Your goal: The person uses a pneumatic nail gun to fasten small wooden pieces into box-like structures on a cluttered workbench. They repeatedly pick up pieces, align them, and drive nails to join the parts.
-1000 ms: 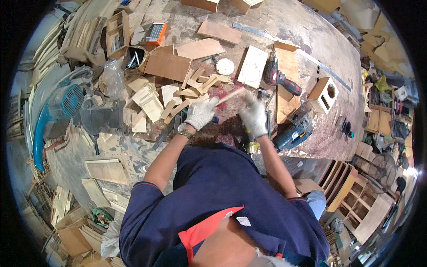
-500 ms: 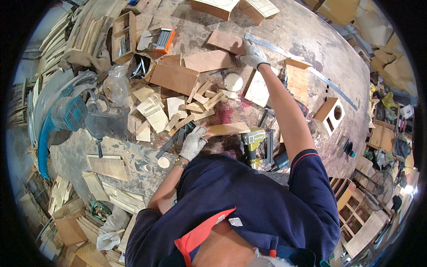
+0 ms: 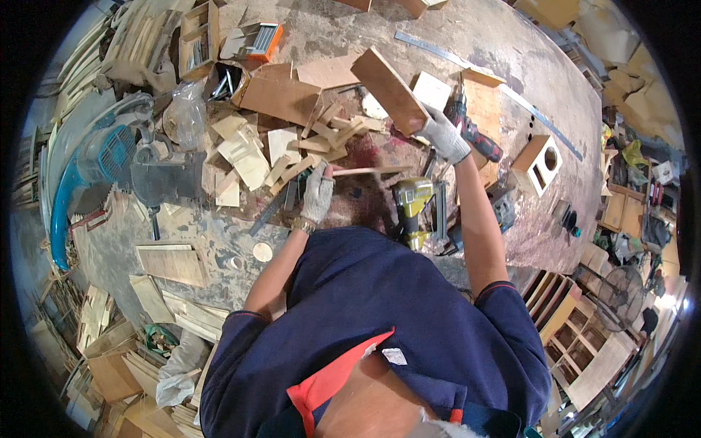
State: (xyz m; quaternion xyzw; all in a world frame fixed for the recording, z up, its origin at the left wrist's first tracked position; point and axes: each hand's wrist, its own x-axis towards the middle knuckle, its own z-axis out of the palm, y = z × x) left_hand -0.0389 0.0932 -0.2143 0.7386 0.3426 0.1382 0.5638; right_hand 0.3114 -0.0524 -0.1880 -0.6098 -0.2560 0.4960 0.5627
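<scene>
The left hand (image 3: 318,193) is closed on the left end of a thin wooden strip (image 3: 372,171), which lies across the view with its long axis nearly level and its free end pointing right, just above a yellow-green nail gun (image 3: 412,198). The right hand (image 3: 445,135) grips the lower right end of a flat brown board (image 3: 387,87); the board's long axis slants from there to the upper left, its free end pointing away from the person, above the tabletop (image 3: 321,29). A dark label on the nail gun and a pale tag (image 3: 394,356) on the navy shirt (image 3: 372,292) are too small to read. A cordless drill (image 3: 478,142) lies just beside the right hand, its chuck toward the top. Scrap wood (image 3: 248,160) sits near the left hand.
</scene>
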